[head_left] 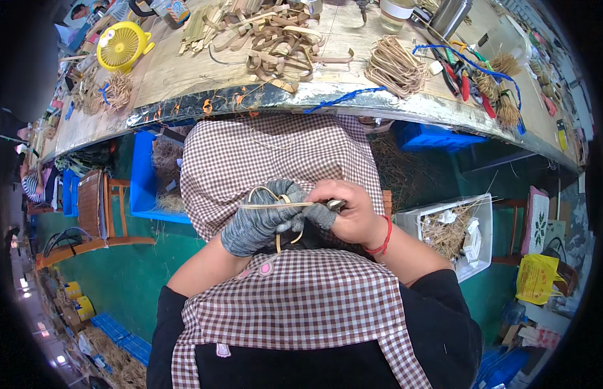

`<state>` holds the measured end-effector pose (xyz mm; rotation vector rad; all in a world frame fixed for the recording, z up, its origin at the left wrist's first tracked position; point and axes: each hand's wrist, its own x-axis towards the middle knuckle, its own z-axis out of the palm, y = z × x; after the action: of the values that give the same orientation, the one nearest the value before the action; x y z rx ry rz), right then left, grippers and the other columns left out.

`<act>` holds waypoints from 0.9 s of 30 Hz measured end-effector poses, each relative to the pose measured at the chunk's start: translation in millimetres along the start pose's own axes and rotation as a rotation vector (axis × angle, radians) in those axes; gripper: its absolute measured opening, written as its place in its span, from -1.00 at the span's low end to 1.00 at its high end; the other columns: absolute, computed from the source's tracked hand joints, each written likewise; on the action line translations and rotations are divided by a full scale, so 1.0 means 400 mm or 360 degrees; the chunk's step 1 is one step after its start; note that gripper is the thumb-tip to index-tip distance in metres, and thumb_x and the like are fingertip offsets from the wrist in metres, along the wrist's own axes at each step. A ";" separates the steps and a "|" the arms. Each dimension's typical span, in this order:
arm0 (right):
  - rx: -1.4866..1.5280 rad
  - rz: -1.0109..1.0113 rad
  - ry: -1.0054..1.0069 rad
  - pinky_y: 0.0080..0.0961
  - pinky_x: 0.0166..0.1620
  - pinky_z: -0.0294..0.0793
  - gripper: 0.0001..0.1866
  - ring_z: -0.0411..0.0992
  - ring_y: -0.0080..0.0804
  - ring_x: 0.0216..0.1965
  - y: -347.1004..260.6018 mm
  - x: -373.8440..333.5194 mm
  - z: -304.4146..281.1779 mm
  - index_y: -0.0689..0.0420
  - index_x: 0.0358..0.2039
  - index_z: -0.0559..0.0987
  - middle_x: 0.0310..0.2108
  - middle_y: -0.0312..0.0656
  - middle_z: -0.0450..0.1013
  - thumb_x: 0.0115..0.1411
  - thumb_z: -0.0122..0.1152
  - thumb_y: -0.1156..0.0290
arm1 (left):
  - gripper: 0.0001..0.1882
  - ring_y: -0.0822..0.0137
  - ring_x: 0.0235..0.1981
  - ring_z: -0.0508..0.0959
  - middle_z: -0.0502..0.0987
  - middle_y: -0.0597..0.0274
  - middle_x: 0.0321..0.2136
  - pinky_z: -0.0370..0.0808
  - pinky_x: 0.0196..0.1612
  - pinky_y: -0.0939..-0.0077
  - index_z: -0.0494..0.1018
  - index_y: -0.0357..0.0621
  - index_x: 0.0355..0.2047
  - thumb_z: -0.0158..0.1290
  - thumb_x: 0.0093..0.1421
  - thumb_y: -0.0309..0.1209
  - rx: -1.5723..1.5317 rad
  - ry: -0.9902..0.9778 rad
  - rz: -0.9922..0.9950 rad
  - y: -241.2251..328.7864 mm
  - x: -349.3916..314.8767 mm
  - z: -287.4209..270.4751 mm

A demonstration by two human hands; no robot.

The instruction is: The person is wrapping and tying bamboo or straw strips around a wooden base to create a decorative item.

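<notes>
My left hand (262,217), in a grey knitted glove, is closed over my checked apron. Its fingers grip thin, pale bamboo-like strips (266,206), one of which loops above the glove while an end hangs below. Pressed close against it is my right hand (354,214), bare except for a grey cover on the thumb and a red cord at the wrist. Its fingers are closed around a small metal tool (336,205); most of the tool is hidden, so its kind cannot be made out. The strips run up to this tool between both hands.
Ahead stands a wooden workbench (185,91) with curled brown strips (285,52), a coiled bundle (397,65), red-handled pliers (465,84) and a yellow fan (123,47). A white bin (486,243) of scraps is at right, a blue crate (142,175) at left.
</notes>
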<state>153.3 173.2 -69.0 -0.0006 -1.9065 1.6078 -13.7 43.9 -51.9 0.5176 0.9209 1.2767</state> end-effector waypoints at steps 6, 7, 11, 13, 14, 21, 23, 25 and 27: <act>-0.0384 0.0269 0.0402 -0.52 -0.21 0.54 -0.84 0.56 -0.44 -0.30 -0.025 0.058 -0.124 0.14 -0.30 0.64 -0.34 -0.19 0.59 0.07 0.28 0.60 | -0.76 0.62 -0.63 0.39 0.55 0.21 -0.51 0.37 -0.53 0.72 0.48 -0.29 -0.17 0.11 0.26 -0.36 0.0321 0.0333 -0.0095 0.048 0.007 0.058; -0.0996 0.0194 0.0528 -0.52 -0.19 0.54 -0.75 0.56 -0.44 -0.28 -0.033 0.085 -0.178 0.14 -0.27 0.64 -0.31 -0.18 0.59 0.01 0.21 0.69 | -0.77 0.62 -0.61 0.39 0.56 0.22 -0.50 0.37 -0.51 0.72 0.48 -0.28 -0.16 0.10 0.27 -0.37 0.0317 0.0331 -0.0002 0.043 0.005 0.050; -0.1892 0.0168 0.0823 -0.50 -0.27 0.50 -0.79 0.57 -0.36 -0.34 0.011 0.148 -0.427 0.11 -0.19 0.62 -0.33 -0.11 0.59 0.12 0.24 0.54 | -0.77 0.61 -0.58 0.39 0.57 0.23 -0.46 0.37 -0.47 0.75 0.48 -0.27 -0.13 0.09 0.27 -0.40 0.0234 0.0323 0.0115 0.039 0.004 0.051; -0.2086 0.0346 0.0793 -0.30 -0.20 0.52 -0.69 0.54 -0.13 -0.23 -0.006 0.185 -0.481 -0.04 -0.19 0.63 -0.22 -0.17 0.57 0.01 0.19 0.49 | -0.75 0.61 -0.57 0.40 0.58 0.24 -0.45 0.38 -0.46 0.75 0.48 -0.28 -0.13 0.11 0.25 -0.39 0.0316 0.0287 0.0089 0.041 0.004 0.040; -0.2229 0.0306 0.0781 -0.28 -0.21 0.52 -0.68 0.54 -0.12 -0.23 -0.010 0.196 -0.503 -0.05 -0.18 0.63 -0.21 -0.17 0.57 0.00 0.19 0.47 | -0.75 0.61 -0.57 0.40 0.58 0.24 -0.45 0.38 -0.46 0.75 0.48 -0.28 -0.13 0.11 0.25 -0.39 0.0314 0.0283 0.0092 0.044 0.006 0.042; -0.2301 0.0513 0.0732 -0.27 -0.26 0.50 -0.68 0.55 -0.13 -0.30 -0.022 0.220 -0.549 -0.08 -0.12 0.62 -0.29 -0.12 0.58 0.06 0.20 0.41 | -0.73 0.61 -0.58 0.41 0.57 0.24 -0.45 0.40 -0.43 0.74 0.47 -0.30 -0.12 0.13 0.23 -0.39 0.0273 0.0349 -0.0003 0.048 0.010 0.038; -0.1990 0.0490 0.0923 -0.36 -0.27 0.50 -0.73 0.57 -0.25 -0.36 -0.027 0.205 -0.533 -0.01 -0.13 0.61 -0.39 -0.10 0.59 0.12 0.20 0.44 | -0.73 0.59 -0.57 0.41 0.56 0.22 -0.45 0.41 -0.41 0.71 0.46 -0.27 -0.10 0.11 0.24 -0.39 0.0252 0.0330 0.0211 0.038 0.010 0.027; -0.1736 0.0513 0.0974 -0.40 -0.28 0.50 -0.72 0.57 -0.30 -0.36 -0.035 0.184 -0.472 0.02 -0.14 0.61 -0.39 -0.12 0.59 0.11 0.20 0.50 | -0.74 0.59 -0.56 0.41 0.56 0.21 -0.45 0.42 -0.40 0.69 0.46 -0.26 -0.09 0.10 0.25 -0.40 0.0272 0.0351 0.0250 0.034 0.012 0.021; -0.1309 0.0486 0.0917 -0.46 -0.28 0.51 -0.72 0.57 -0.38 -0.36 -0.052 0.160 -0.362 0.08 -0.16 0.61 -0.38 -0.14 0.59 0.08 0.19 0.60 | -0.74 0.58 -0.55 0.39 0.56 0.19 -0.43 0.42 -0.38 0.65 0.45 -0.27 -0.08 0.07 0.27 -0.40 0.0344 0.0394 0.0329 0.019 0.012 0.004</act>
<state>177.3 321.0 -13.9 -1.0161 -1.9857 0.7405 -16.7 50.6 -46.3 0.6464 1.2468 1.4585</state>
